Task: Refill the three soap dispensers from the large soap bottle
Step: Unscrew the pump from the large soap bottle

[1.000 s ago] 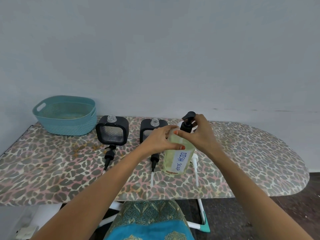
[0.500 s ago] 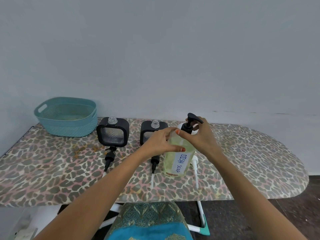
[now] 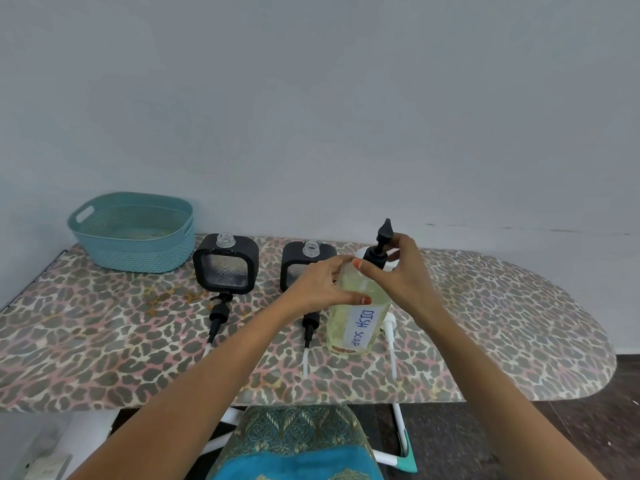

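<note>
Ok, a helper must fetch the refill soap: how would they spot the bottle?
On the leopard-print ironing board, look just right of the two square black dispensers. There stands a tall clear bottle of yellowish liquid. Only it wears a black pump and a white handwritten DISH SOAP label.

Our left hand [image 3: 325, 285] wraps the shoulder of the large soap bottle [image 3: 356, 320] and hides it; the same hand covers the lower right corner of the middle dispenser [image 3: 298, 261]; behind the bottle and our right hand [image 3: 405, 271] only white slivers of a third container [image 3: 365, 251] show; the right hand pinches the black pump [image 3: 375, 258], hiding part of its collar; the white pump [image 3: 389, 327] loses its head behind the bottle; the ironing board [image 3: 485, 323] runs off the left edge; we cannot name what lies in the teal basket [image 3: 138, 251].
</note>
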Demonstrator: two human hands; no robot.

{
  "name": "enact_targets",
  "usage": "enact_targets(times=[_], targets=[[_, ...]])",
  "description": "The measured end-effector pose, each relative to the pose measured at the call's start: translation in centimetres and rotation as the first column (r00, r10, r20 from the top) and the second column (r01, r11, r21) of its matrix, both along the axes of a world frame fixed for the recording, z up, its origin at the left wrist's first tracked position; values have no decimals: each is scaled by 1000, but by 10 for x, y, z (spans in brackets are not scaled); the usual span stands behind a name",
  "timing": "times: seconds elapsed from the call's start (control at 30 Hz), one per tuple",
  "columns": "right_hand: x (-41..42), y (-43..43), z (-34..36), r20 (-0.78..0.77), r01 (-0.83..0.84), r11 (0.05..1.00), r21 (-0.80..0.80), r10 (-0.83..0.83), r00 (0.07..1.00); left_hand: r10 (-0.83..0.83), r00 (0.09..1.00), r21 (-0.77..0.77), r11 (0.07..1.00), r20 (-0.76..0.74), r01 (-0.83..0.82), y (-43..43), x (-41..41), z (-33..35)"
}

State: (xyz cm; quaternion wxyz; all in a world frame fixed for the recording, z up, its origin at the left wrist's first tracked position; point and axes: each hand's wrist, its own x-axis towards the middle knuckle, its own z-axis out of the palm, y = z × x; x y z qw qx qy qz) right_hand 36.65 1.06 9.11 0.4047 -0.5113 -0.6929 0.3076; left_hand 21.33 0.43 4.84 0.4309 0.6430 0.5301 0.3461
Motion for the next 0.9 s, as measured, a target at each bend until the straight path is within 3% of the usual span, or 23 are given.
enact_targets(times=[0.1, 0.27, 0.53, 0.9], targets=[[-2, -1, 6, -32, 17, 999, 42, -15, 999, 1, 1000, -5, 1000, 12, -1, -1, 0, 1], [5, -7, 14, -131, -99, 994, -50, 92, 987, 8, 1000, -3, 1000, 15, -8, -1, 1, 1], [4, -2, 19, 80, -17, 997, 73, 11, 997, 12, 1000, 2, 1000, 14, -12, -1, 1, 1], [24, -2, 73, -173, 105, 983, 147, -79, 982, 14, 999, -9, 1000, 41, -14, 0, 0, 1]])
